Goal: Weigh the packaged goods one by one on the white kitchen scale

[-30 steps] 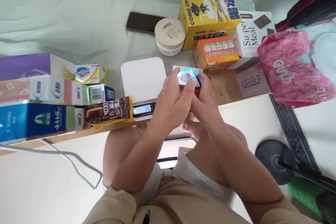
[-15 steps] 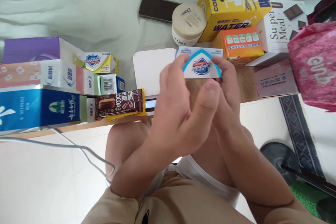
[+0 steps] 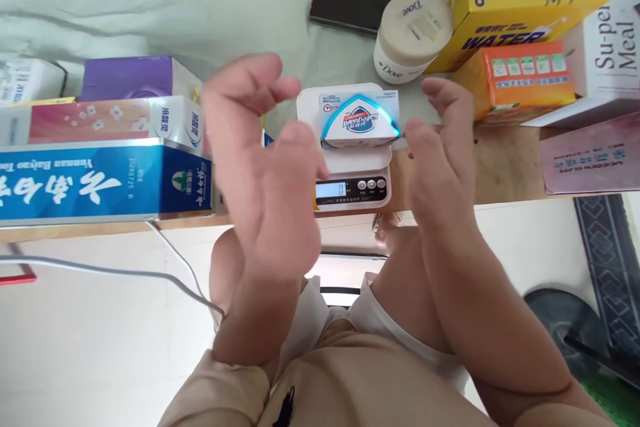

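Fingers (image 3: 280, 87) apparently clear of soap box (image 3: 359, 119).

Soap box (image 3: 359, 120) on scale (image 3: 353, 177)

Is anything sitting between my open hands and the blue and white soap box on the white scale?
Nothing visible: the blue and white soap box lies on the white kitchen scale, with left hand and right hand open either side.

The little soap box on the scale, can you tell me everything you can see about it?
The soap box looks like thin cardboard, white with a blue arch and a red-and-blue logo that reads upside down from here. It is closed and sits on the white kitchen scale, whose display shows 0. The left hand and right hand are open on either side, not touching it.
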A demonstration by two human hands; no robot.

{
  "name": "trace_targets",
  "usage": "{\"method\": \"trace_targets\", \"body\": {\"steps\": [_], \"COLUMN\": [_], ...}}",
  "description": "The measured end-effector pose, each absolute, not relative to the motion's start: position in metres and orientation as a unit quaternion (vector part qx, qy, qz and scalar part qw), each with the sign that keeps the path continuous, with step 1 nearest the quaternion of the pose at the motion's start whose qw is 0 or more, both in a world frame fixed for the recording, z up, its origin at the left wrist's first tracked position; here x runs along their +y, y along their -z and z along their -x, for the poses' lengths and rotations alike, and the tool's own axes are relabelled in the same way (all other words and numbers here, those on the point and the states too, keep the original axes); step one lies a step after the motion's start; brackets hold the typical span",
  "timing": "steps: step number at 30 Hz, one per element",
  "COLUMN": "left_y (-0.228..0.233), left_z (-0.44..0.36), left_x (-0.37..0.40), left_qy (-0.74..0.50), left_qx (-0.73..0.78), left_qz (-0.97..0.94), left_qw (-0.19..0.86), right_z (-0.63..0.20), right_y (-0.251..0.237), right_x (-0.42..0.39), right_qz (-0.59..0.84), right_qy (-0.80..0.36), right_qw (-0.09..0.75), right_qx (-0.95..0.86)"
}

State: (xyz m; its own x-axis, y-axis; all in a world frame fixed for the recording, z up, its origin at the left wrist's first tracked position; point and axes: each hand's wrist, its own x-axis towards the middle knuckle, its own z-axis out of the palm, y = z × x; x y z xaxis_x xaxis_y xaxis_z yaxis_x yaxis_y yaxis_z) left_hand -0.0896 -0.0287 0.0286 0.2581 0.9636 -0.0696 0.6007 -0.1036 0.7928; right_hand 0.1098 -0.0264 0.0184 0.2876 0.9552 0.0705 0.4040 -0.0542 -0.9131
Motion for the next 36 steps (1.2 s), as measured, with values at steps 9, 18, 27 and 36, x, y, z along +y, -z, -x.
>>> {"method": "trace_targets", "body": {"steps": [9,18,27,36], "left_y": [-0.057,-0.068,-0.063,-0.084], "left_z": [0.088,0.107,0.106,0.098], "left_x": [-0.035,-0.048,-0.045,-0.053], "left_qy": [-0.003,0.220,0.180,0.217], "left_qx": [0.500,0.493,0.530,0.422], "left_qz": [-0.762,-0.725,-0.714,-0.775], "left_qw": [0.411,0.427,0.420,0.417], "right_z": [-0.107,-0.123,-0.121,-0.120], "right_y": [-0.003,0.014,0.014,-0.002], "right_x": [-0.019,-0.014,-0.014,-0.011], "right_qz": [0.629,0.627,0.628,0.629], "right_qy": [-0.203,-0.128,-0.126,-0.134], "right_qw": [0.462,0.388,0.382,0.386], "right_qx": [-0.591,-0.663,-0.666,-0.661]}}
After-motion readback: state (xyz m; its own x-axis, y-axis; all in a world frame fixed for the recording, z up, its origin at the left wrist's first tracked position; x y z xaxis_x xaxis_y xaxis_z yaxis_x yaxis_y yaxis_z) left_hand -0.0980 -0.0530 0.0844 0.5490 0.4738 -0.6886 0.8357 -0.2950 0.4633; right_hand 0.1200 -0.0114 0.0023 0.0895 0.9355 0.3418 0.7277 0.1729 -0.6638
